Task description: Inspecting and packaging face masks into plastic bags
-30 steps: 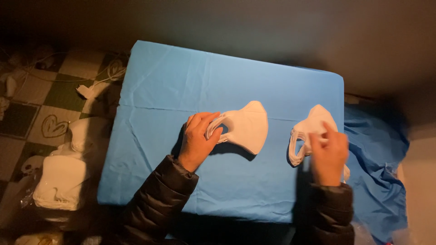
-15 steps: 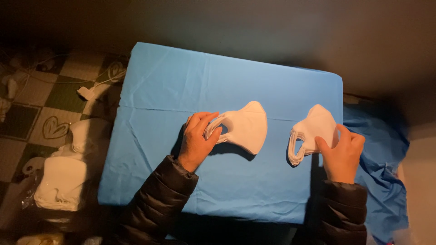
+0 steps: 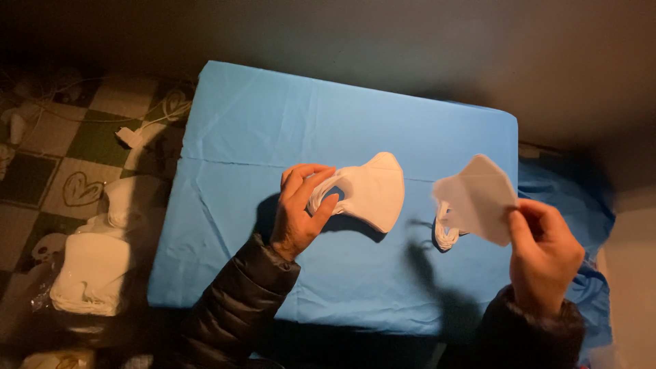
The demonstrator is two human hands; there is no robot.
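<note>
1. Right hand: fingers pinch 1 white mask, lifted above the blue cloth.
2. Left hand: fingers curled, gripping the ear-loop end of a flat stack of white masks; count unclear.
3. 1 pile of white goods on the floor, left.

The white face masks look like soft, matt non-woven fabric; the blue table cover is thin, creased, matt cloth; the jacket sleeves are glossy, quilted synthetic.
</note>
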